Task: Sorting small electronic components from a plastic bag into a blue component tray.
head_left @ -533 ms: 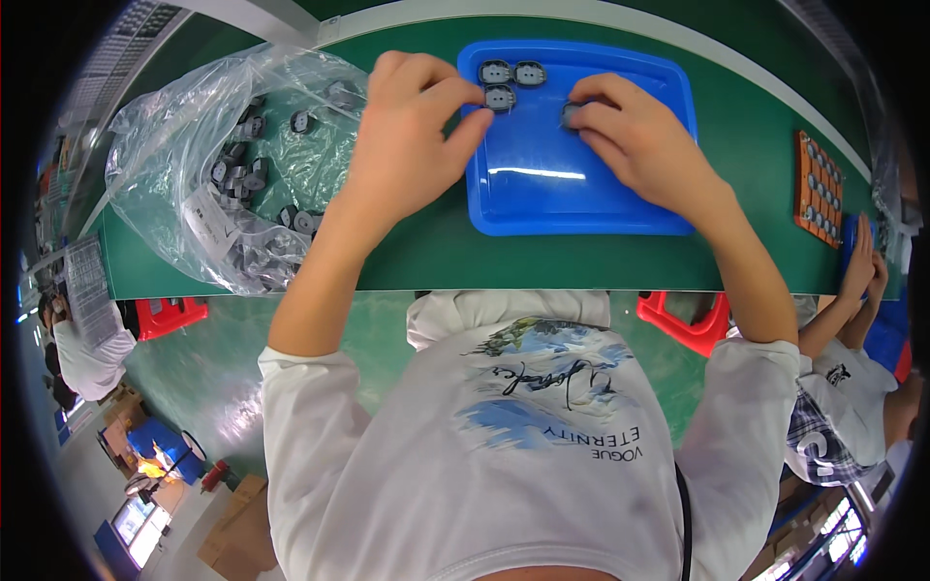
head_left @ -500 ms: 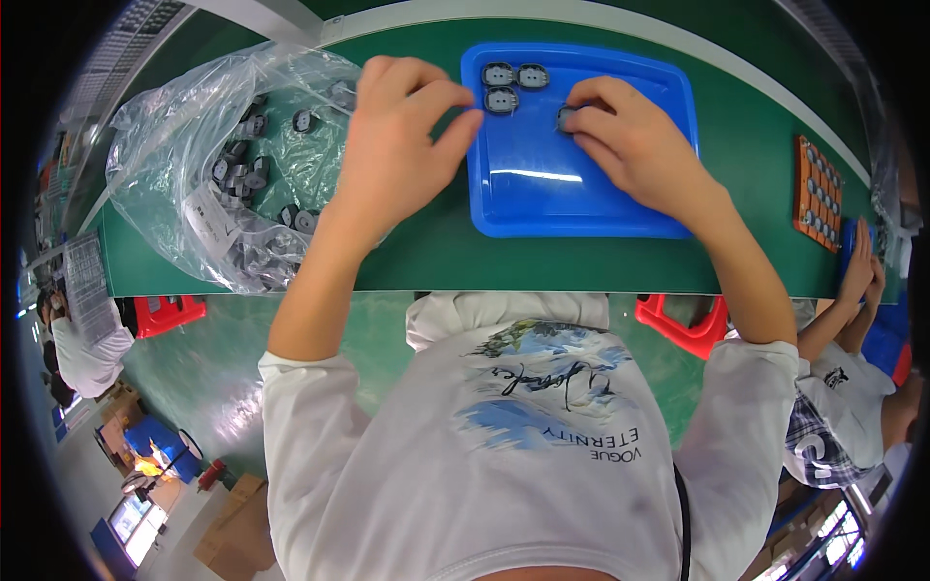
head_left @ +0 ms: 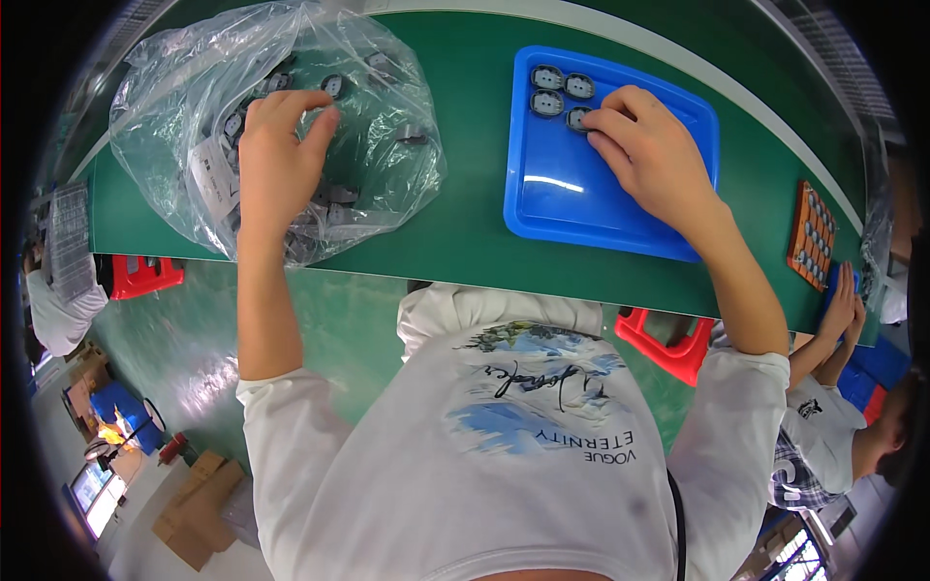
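Note:
A blue plastic tray (head_left: 572, 198) lies on the green table (head_left: 465, 223). Three small round dark parts (head_left: 562, 92) sit in its far left corner, and a fourth is half hidden under my fingers. My right hand (head_left: 651, 155) rests inside the tray, its fingertips pressing on that part. My left hand (head_left: 279, 155) reaches into a clear plastic bag (head_left: 184, 116) full of several grey and dark parts, fingers curled over the pile. Whether it has gripped one is hidden.
An orange tray (head_left: 812, 237) of small parts lies at the table's right end, where another person's hands (head_left: 841, 300) work. Red stools (head_left: 668, 344) stand under the table edge. A person sits at far left (head_left: 58, 300).
My left hand has moved from the tray's left edge over to the plastic bag. My right hand stays in the tray by the round parts.

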`<action>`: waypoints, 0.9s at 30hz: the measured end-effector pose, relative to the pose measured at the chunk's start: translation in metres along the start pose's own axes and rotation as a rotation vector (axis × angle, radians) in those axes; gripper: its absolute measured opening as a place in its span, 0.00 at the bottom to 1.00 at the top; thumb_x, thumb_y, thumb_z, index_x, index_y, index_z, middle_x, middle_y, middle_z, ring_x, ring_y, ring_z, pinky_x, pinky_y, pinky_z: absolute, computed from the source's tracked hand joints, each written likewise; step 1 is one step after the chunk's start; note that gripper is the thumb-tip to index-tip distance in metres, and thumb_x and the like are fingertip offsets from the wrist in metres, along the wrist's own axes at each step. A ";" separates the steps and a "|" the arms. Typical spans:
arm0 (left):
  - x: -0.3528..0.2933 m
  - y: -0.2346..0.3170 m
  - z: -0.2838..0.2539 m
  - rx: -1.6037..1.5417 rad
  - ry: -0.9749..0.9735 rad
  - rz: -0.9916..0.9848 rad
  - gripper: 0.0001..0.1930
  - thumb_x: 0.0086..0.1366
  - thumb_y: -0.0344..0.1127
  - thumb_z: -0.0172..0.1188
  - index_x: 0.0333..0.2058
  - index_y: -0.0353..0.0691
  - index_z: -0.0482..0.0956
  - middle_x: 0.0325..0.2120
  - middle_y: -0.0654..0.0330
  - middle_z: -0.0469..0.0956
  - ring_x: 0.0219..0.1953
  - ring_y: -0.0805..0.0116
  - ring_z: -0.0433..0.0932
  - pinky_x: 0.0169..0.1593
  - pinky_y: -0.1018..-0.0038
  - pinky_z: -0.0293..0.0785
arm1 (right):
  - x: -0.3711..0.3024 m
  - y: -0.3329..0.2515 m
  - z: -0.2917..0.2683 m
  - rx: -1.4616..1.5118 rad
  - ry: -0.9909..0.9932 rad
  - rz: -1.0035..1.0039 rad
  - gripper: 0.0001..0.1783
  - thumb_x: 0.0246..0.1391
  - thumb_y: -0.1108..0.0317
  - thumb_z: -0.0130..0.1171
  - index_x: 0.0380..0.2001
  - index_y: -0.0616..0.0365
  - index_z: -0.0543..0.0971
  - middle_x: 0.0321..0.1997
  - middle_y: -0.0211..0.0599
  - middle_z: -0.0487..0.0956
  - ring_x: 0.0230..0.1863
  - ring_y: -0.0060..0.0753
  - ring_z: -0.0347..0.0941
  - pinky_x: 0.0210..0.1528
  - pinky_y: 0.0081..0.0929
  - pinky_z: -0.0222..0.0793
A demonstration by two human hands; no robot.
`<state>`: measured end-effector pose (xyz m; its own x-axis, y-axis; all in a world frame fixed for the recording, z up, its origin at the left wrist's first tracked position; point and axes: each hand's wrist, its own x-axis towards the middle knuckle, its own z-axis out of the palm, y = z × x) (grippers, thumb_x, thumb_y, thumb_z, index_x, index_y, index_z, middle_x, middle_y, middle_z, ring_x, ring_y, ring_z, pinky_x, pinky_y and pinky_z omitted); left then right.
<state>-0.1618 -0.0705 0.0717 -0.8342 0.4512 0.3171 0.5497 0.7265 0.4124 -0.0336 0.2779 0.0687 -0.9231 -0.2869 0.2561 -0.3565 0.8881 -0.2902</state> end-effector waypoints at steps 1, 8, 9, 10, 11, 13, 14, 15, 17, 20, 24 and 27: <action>0.001 -0.004 0.001 0.027 -0.005 -0.021 0.09 0.62 0.34 0.65 0.41 0.40 0.84 0.41 0.56 0.82 0.46 0.54 0.76 0.51 0.63 0.73 | 0.002 0.001 0.001 -0.006 0.009 -0.005 0.09 0.54 0.72 0.65 0.39 0.58 0.82 0.41 0.37 0.76 0.41 0.40 0.76 0.43 0.35 0.74; 0.009 -0.022 0.017 0.029 -0.040 0.017 0.19 0.63 0.36 0.64 0.53 0.40 0.79 0.53 0.50 0.76 0.56 0.47 0.73 0.60 0.61 0.70 | 0.006 0.003 0.005 -0.024 0.048 -0.018 0.08 0.54 0.72 0.65 0.38 0.59 0.82 0.39 0.38 0.76 0.41 0.41 0.76 0.43 0.34 0.74; 0.010 -0.022 0.019 0.028 -0.039 0.016 0.19 0.63 0.36 0.64 0.53 0.40 0.79 0.53 0.50 0.76 0.56 0.47 0.73 0.60 0.61 0.70 | 0.007 0.004 0.005 -0.026 0.047 -0.020 0.08 0.54 0.72 0.65 0.38 0.59 0.82 0.39 0.38 0.76 0.41 0.41 0.76 0.43 0.34 0.74; 0.012 -0.021 0.019 0.029 -0.045 0.025 0.20 0.63 0.36 0.64 0.53 0.40 0.79 0.53 0.49 0.76 0.57 0.47 0.72 0.60 0.61 0.69 | 0.007 0.004 0.005 -0.025 0.043 -0.020 0.08 0.54 0.72 0.65 0.39 0.59 0.82 0.39 0.38 0.76 0.41 0.41 0.76 0.43 0.34 0.74; 0.014 -0.021 0.020 0.031 -0.052 0.035 0.21 0.63 0.36 0.64 0.54 0.40 0.78 0.53 0.49 0.76 0.57 0.47 0.72 0.61 0.60 0.69 | 0.007 0.004 0.005 -0.024 0.039 -0.021 0.09 0.54 0.72 0.65 0.39 0.59 0.82 0.39 0.38 0.76 0.41 0.42 0.76 0.43 0.35 0.74; 0.015 -0.030 0.022 0.057 -0.033 0.065 0.21 0.62 0.35 0.64 0.54 0.40 0.78 0.53 0.48 0.75 0.57 0.46 0.71 0.61 0.59 0.68 | 0.009 0.002 0.004 -0.023 0.037 -0.018 0.09 0.54 0.72 0.65 0.40 0.59 0.82 0.39 0.39 0.76 0.41 0.42 0.76 0.44 0.35 0.74; 0.015 -0.036 0.023 0.084 -0.015 0.096 0.21 0.62 0.35 0.64 0.54 0.41 0.78 0.53 0.48 0.75 0.57 0.45 0.71 0.61 0.58 0.68 | 0.011 0.000 0.004 -0.021 0.036 -0.014 0.10 0.54 0.72 0.65 0.40 0.59 0.82 0.40 0.39 0.77 0.42 0.43 0.76 0.44 0.35 0.74; 0.017 -0.038 0.024 0.096 -0.011 0.086 0.21 0.62 0.35 0.64 0.54 0.41 0.78 0.53 0.48 0.75 0.57 0.45 0.71 0.61 0.58 0.68 | 0.011 -0.004 0.000 -0.012 0.038 -0.026 0.10 0.54 0.72 0.65 0.40 0.59 0.82 0.40 0.39 0.77 0.42 0.43 0.76 0.44 0.35 0.74; 0.023 -0.039 0.029 0.118 0.009 0.171 0.21 0.61 0.33 0.63 0.54 0.42 0.79 0.54 0.48 0.75 0.55 0.42 0.72 0.59 0.56 0.69 | 0.016 -0.017 -0.005 0.019 0.120 0.029 0.11 0.53 0.72 0.66 0.41 0.59 0.81 0.41 0.40 0.77 0.43 0.44 0.76 0.44 0.36 0.75; 0.022 -0.050 0.038 0.161 0.007 0.241 0.20 0.59 0.31 0.63 0.52 0.43 0.80 0.49 0.48 0.78 0.49 0.43 0.74 0.55 0.54 0.72 | 0.043 -0.047 -0.006 0.116 0.138 -0.201 0.13 0.52 0.72 0.66 0.42 0.59 0.81 0.42 0.41 0.78 0.44 0.45 0.76 0.44 0.36 0.75; 0.017 -0.040 0.033 0.078 -0.045 0.134 0.17 0.60 0.30 0.64 0.49 0.41 0.80 0.43 0.49 0.77 0.47 0.47 0.76 0.52 0.60 0.74 | 0.097 -0.102 0.027 0.056 -0.128 -0.395 0.13 0.49 0.74 0.64 0.41 0.58 0.80 0.42 0.43 0.78 0.45 0.45 0.78 0.44 0.37 0.77; 0.012 -0.025 0.018 0.034 -0.129 0.057 0.16 0.57 0.29 0.64 0.45 0.39 0.81 0.40 0.47 0.78 0.44 0.45 0.76 0.50 0.58 0.75 | 0.126 -0.120 0.059 -0.138 -0.328 -0.289 0.12 0.50 0.73 0.62 0.40 0.58 0.80 0.42 0.44 0.78 0.46 0.47 0.78 0.43 0.38 0.78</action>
<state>-0.1869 -0.0739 0.0495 -0.8015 0.5537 0.2259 0.5966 0.7139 0.3666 -0.1157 0.1137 0.0815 -0.7935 -0.6085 -0.0035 -0.6039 0.7882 -0.1187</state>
